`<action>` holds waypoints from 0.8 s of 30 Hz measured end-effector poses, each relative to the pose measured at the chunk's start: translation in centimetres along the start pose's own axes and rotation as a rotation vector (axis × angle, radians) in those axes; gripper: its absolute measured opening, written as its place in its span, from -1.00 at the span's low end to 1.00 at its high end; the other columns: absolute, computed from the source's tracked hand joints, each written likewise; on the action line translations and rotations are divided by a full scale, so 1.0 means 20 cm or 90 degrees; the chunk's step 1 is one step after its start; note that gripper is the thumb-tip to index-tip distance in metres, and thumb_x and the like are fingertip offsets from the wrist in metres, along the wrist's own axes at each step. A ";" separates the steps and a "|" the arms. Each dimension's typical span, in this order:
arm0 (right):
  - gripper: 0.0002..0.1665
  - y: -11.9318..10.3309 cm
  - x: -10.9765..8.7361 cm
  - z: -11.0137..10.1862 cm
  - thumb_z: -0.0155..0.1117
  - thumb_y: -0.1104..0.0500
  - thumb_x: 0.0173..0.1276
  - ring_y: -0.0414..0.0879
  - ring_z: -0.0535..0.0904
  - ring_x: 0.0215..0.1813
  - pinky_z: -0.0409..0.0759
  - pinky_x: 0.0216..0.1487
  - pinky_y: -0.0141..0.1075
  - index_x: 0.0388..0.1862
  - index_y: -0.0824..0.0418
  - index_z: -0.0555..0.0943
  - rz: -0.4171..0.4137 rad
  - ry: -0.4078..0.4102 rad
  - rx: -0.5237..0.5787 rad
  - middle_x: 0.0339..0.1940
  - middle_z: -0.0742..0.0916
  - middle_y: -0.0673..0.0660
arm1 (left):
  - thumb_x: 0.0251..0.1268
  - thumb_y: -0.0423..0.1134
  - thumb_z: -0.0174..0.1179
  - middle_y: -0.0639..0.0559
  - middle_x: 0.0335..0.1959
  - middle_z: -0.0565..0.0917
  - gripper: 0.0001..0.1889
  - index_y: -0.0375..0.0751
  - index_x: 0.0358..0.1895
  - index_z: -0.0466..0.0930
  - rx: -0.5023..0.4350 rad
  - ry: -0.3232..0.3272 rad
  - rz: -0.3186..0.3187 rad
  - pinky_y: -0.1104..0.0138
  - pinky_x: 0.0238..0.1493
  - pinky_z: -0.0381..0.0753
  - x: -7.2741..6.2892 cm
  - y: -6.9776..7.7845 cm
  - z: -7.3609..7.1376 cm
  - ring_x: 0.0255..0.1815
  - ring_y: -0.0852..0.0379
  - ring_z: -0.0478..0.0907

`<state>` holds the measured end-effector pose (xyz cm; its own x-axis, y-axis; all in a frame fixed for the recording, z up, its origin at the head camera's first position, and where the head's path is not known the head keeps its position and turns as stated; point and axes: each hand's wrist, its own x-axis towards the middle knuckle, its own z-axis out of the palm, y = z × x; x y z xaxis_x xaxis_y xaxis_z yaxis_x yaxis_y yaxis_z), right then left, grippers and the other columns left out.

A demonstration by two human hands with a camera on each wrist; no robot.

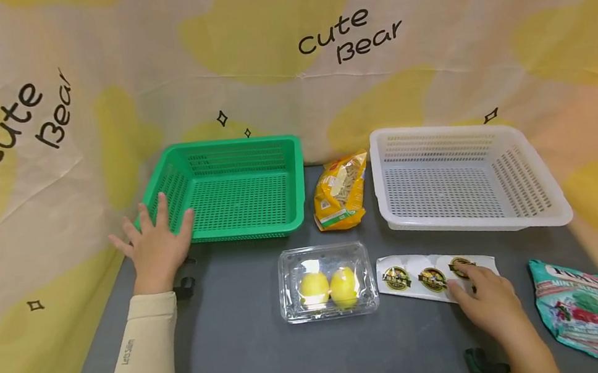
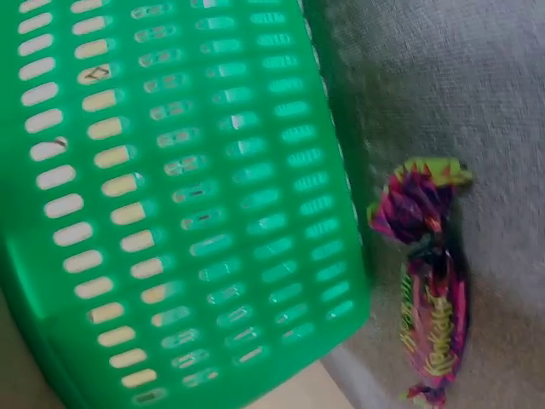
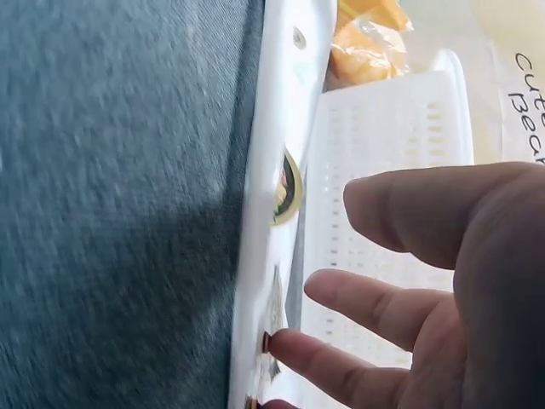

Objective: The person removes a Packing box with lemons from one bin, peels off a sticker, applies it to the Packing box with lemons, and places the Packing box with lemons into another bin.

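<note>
My left hand [image 1: 156,247] rests with spread fingers on the front left corner of a green slotted basket [image 1: 249,235]. In the left wrist view, a purple-and-green twisted wrapper [image 2: 433,298] lies on the table beside that basket's wall. Fingers of my right hand [image 1: 486,300] lie on the right end of a long white packet [image 1: 407,280] with round gold-and-black emblems. The right wrist view has fingertips right at the packet's face, while the thumb [image 3: 409,209] stands apart from it.
A clear plastic box [image 1: 322,252] with two yellow round things stands left of the packet. Behind them are an orange bag [image 1: 340,194] and a white slotted basket [image 1: 477,224]. A teal candy bag [image 1: 583,307] lies at the right. Printed cloth [image 1: 257,30] hangs behind.
</note>
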<state>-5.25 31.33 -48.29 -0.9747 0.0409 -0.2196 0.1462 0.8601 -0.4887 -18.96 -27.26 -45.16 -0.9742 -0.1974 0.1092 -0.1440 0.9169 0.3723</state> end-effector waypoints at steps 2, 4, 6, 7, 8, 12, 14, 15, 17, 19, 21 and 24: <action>-0.24 -0.01 0.00 0.01 0.08 -0.19 0.69 0.73 0.13 0.44 0.13 0.23 0.63 0.59 0.30 0.37 0.009 -0.002 -0.007 0.52 0.34 0.59 | 0.53 0.55 -0.40 -0.47 0.70 -0.29 -0.04 0.11 0.77 -0.33 0.006 0.020 0.001 -0.50 0.29 -0.77 -0.02 0.02 0.00 0.59 -0.67 -0.55; -0.26 -0.03 0.00 0.01 0.09 -0.18 0.68 0.74 0.13 0.43 0.14 0.20 0.65 0.58 0.28 0.39 0.011 0.002 -0.009 0.52 0.34 0.58 | 0.55 0.53 -0.39 -0.42 0.72 -0.29 -0.06 0.10 0.77 -0.33 0.003 0.046 0.006 -0.49 0.32 -0.74 -0.05 0.07 0.00 0.61 -0.64 -0.56; -0.26 -0.04 0.00 0.02 0.11 -0.16 0.68 0.73 0.13 0.43 0.12 0.25 0.62 0.57 0.32 0.40 0.004 0.007 -0.008 0.51 0.35 0.58 | 0.58 0.49 -0.35 -0.36 0.73 -0.27 -0.09 0.10 0.78 -0.29 -0.006 0.076 0.024 -0.50 0.36 -0.67 -0.10 0.15 0.01 0.63 -0.60 -0.52; -0.26 -0.04 0.00 0.02 0.11 -0.15 0.68 0.73 0.13 0.44 0.10 0.28 0.59 0.56 0.34 0.41 -0.001 0.010 -0.007 0.51 0.36 0.59 | 0.60 0.47 -0.32 -0.34 0.74 -0.24 -0.11 0.11 0.78 -0.26 -0.012 0.089 0.037 -0.50 0.37 -0.64 -0.13 0.21 0.02 0.64 -0.59 -0.50; -0.26 -0.04 0.00 0.03 0.12 -0.14 0.68 0.72 0.12 0.44 0.08 0.31 0.57 0.55 0.36 0.41 -0.003 0.012 -0.004 0.50 0.36 0.59 | 0.61 0.45 -0.29 -0.32 0.74 -0.21 -0.13 0.11 0.78 -0.21 -0.021 0.100 0.054 -0.51 0.39 -0.60 -0.16 0.27 0.03 0.65 -0.57 -0.47; -0.27 -0.04 -0.01 0.04 0.14 -0.10 0.68 0.67 0.13 0.46 0.01 0.40 0.46 0.52 0.42 0.43 -0.014 0.023 0.001 0.48 0.38 0.60 | 0.63 0.40 -0.20 -0.26 0.75 -0.12 -0.17 0.15 0.78 -0.10 -0.051 0.109 0.140 -0.48 0.43 -0.52 -0.31 0.56 0.07 0.69 -0.49 -0.41; -0.29 -0.03 -0.01 0.05 0.15 -0.09 0.67 0.64 0.15 0.46 0.00 0.41 0.44 0.50 0.42 0.44 -0.015 0.032 0.003 0.47 0.39 0.59 | 0.62 0.43 -0.23 -0.21 0.76 -0.14 -0.18 0.19 0.77 -0.09 -0.063 0.092 0.182 -0.45 0.46 -0.52 -0.39 0.71 0.10 0.70 -0.42 -0.43; -0.30 -0.03 -0.01 0.05 0.16 -0.08 0.66 0.62 0.17 0.47 0.00 0.42 0.43 0.50 0.42 0.45 -0.015 0.036 0.002 0.46 0.40 0.59 | 0.61 0.45 -0.26 -0.18 0.76 -0.16 -0.17 0.20 0.77 -0.08 -0.070 0.081 0.203 -0.44 0.46 -0.52 -0.44 0.78 0.11 0.71 -0.39 -0.45; -0.31 -0.03 -0.01 0.06 0.17 -0.06 0.65 0.59 0.19 0.47 -0.01 0.42 0.41 0.48 0.42 0.47 -0.012 0.044 0.007 0.45 0.41 0.59 | 0.59 0.48 -0.31 -0.12 0.77 -0.20 -0.17 0.22 0.77 -0.08 -0.077 0.055 0.246 -0.44 0.48 -0.48 -0.53 0.91 0.14 0.72 -0.33 -0.47; -0.31 -0.03 -0.01 0.06 0.18 -0.06 0.65 0.55 0.20 0.48 -0.01 0.43 0.40 0.48 0.43 0.47 -0.004 0.049 0.010 0.45 0.41 0.59 | 0.57 0.50 -0.32 -0.08 0.77 -0.22 -0.16 0.24 0.77 -0.04 -0.084 0.038 0.292 -0.44 0.49 -0.42 -0.62 1.03 0.18 0.73 -0.30 -0.46; -0.31 -0.03 -0.01 0.07 0.19 -0.06 0.64 0.54 0.20 0.48 -0.02 0.42 0.40 0.47 0.43 0.48 0.006 0.053 0.017 0.44 0.40 0.60 | 0.57 0.50 -0.26 -0.07 0.78 -0.19 -0.17 0.26 0.76 0.00 -0.084 0.027 0.338 -0.45 0.50 -0.32 -0.71 1.13 0.21 0.74 -0.29 -0.42; -0.31 -0.05 0.00 0.07 0.18 -0.07 0.64 0.55 0.17 0.46 -0.02 0.41 0.40 0.47 0.43 0.48 0.022 0.052 0.021 0.42 0.38 0.62 | 0.57 0.47 -0.18 -0.08 0.78 -0.17 -0.18 0.27 0.76 -0.01 -0.074 0.006 0.396 -0.42 0.52 -0.18 -0.86 1.26 0.29 0.74 -0.30 -0.33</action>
<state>-5.08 29.80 -49.03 -0.9794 0.1124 -0.1675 0.1837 0.8404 -0.5099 -6.82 1.33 -42.99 -0.8684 0.3564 0.3448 0.4684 0.8179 0.3341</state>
